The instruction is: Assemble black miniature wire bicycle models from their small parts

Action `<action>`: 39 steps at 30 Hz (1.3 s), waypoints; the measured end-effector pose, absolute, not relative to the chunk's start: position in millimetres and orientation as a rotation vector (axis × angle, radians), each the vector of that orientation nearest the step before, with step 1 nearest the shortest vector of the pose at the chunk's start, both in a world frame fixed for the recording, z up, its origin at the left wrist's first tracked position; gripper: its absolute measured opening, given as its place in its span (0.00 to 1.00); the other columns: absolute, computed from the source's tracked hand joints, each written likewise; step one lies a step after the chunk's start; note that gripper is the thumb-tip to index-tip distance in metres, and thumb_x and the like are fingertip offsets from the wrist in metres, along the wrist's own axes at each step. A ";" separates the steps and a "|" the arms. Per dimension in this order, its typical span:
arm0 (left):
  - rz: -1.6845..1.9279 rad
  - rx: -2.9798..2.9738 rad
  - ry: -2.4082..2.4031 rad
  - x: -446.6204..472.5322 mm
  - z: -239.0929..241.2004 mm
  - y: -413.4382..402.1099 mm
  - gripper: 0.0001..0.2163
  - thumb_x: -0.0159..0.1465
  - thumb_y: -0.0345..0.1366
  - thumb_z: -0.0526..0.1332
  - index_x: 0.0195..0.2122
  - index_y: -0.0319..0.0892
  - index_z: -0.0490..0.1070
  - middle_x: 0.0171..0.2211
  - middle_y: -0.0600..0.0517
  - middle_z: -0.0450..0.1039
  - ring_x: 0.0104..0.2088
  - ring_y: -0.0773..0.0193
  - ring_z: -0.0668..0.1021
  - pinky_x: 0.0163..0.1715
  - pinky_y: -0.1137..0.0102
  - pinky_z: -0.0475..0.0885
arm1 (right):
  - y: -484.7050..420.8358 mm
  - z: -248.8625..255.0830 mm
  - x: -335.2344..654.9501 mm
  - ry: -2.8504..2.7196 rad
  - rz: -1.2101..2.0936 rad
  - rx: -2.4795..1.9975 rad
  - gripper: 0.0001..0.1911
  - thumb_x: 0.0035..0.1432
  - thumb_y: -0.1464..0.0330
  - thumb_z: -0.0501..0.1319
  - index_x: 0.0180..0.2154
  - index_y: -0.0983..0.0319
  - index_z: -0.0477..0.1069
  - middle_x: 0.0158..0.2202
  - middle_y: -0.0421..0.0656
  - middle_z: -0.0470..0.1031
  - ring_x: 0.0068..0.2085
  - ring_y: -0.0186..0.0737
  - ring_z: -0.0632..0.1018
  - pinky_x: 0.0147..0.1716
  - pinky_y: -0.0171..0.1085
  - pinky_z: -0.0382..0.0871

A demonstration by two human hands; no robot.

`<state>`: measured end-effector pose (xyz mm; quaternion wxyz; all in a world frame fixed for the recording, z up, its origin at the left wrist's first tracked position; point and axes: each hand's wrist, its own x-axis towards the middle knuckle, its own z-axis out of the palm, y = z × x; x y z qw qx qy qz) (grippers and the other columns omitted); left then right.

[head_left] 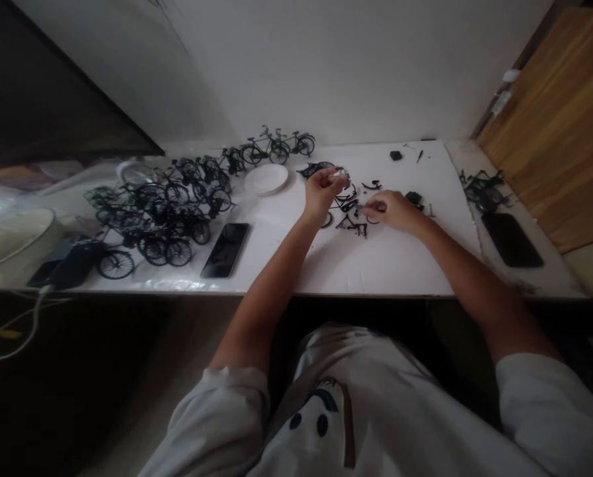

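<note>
To the left of your hands, the shallow white dish sits on the white board, its round, pale inside turned up. The miniature bicycle parts in front of you are thin and black, with rods and curved pieces lying loose on the board. They lie between and just below your fingertips, nearest your right hand. Its thumb and forefinger are close together; your left hand is raised beside them, fingers bent in a narrow curl. Whether either hand grips a piece, you cannot tell.
</note>
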<state>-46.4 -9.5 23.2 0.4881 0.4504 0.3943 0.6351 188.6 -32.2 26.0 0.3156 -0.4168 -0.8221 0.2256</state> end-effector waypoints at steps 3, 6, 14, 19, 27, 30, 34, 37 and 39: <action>1.535 0.920 0.980 -53.9 23.3 -5.2 0.16 0.63 0.35 0.78 0.46 0.45 0.74 0.39 0.50 0.85 0.41 0.64 0.88 0.42 0.71 0.79 | -33.3 19.5 186.5 -2.319 0.636 -1.070 0.16 0.60 0.50 0.75 0.36 0.56 0.85 0.33 0.43 0.82 0.31 0.43 0.77 0.35 0.43 0.70; 1.483 0.768 0.912 -54.8 21.9 -3.3 0.16 0.64 0.35 0.77 0.48 0.46 0.71 0.46 0.49 0.86 0.45 0.66 0.88 0.46 0.72 0.80 | -30.8 13.4 181.6 -2.282 0.549 -1.056 0.12 0.65 0.55 0.71 0.38 0.57 0.85 0.32 0.44 0.81 0.33 0.45 0.77 0.39 0.45 0.72; 1.461 0.837 0.832 -55.7 15.6 4.1 0.16 0.64 0.39 0.77 0.45 0.46 0.71 0.50 0.47 0.84 0.54 0.61 0.87 0.46 0.71 0.81 | -22.5 5.5 188.3 -2.366 0.169 -1.075 0.14 0.69 0.66 0.65 0.52 0.54 0.87 0.53 0.55 0.79 0.61 0.66 0.72 0.63 0.63 0.70; 1.464 0.820 0.811 -54.9 15.7 3.0 0.18 0.61 0.40 0.79 0.46 0.46 0.73 0.49 0.46 0.85 0.54 0.59 0.87 0.44 0.72 0.81 | -16.8 -1.6 195.5 -2.376 0.171 -1.176 0.12 0.68 0.62 0.70 0.50 0.53 0.89 0.54 0.55 0.79 0.62 0.68 0.71 0.60 0.65 0.71; 1.452 0.793 0.826 -52.8 17.3 1.8 0.17 0.62 0.38 0.78 0.46 0.46 0.74 0.50 0.47 0.85 0.55 0.59 0.87 0.42 0.73 0.80 | -5.8 -6.7 199.7 -2.291 0.187 -1.137 0.09 0.68 0.60 0.70 0.42 0.54 0.89 0.46 0.54 0.79 0.56 0.64 0.72 0.57 0.63 0.73; 1.453 0.809 0.828 -52.8 18.4 0.5 0.16 0.63 0.39 0.78 0.46 0.46 0.74 0.49 0.47 0.85 0.55 0.60 0.87 0.44 0.73 0.81 | -4.8 -7.4 199.4 -2.211 0.182 -1.158 0.08 0.66 0.60 0.71 0.40 0.55 0.88 0.44 0.54 0.80 0.55 0.64 0.73 0.55 0.62 0.73; 1.438 0.742 0.815 -52.0 25.4 -6.8 0.15 0.64 0.36 0.77 0.47 0.45 0.75 0.51 0.47 0.85 0.56 0.60 0.87 0.44 0.76 0.79 | -2.8 -3.4 202.3 -2.123 0.132 -1.234 0.09 0.68 0.62 0.69 0.41 0.57 0.88 0.45 0.54 0.81 0.55 0.64 0.73 0.58 0.62 0.72; 1.430 0.710 0.793 -50.3 32.1 -13.1 0.15 0.64 0.35 0.77 0.48 0.44 0.75 0.53 0.48 0.85 0.59 0.60 0.86 0.46 0.77 0.78 | -0.8 1.5 207.2 -2.125 0.141 -1.279 0.11 0.70 0.63 0.67 0.44 0.58 0.88 0.47 0.54 0.81 0.55 0.62 0.74 0.63 0.62 0.69; 1.432 0.679 0.793 -49.1 34.9 -15.5 0.15 0.64 0.34 0.77 0.49 0.44 0.75 0.53 0.48 0.85 0.58 0.60 0.86 0.47 0.77 0.78 | 0.2 5.6 211.7 -2.144 0.179 -1.282 0.11 0.69 0.62 0.68 0.46 0.57 0.89 0.48 0.53 0.80 0.57 0.63 0.74 0.65 0.63 0.67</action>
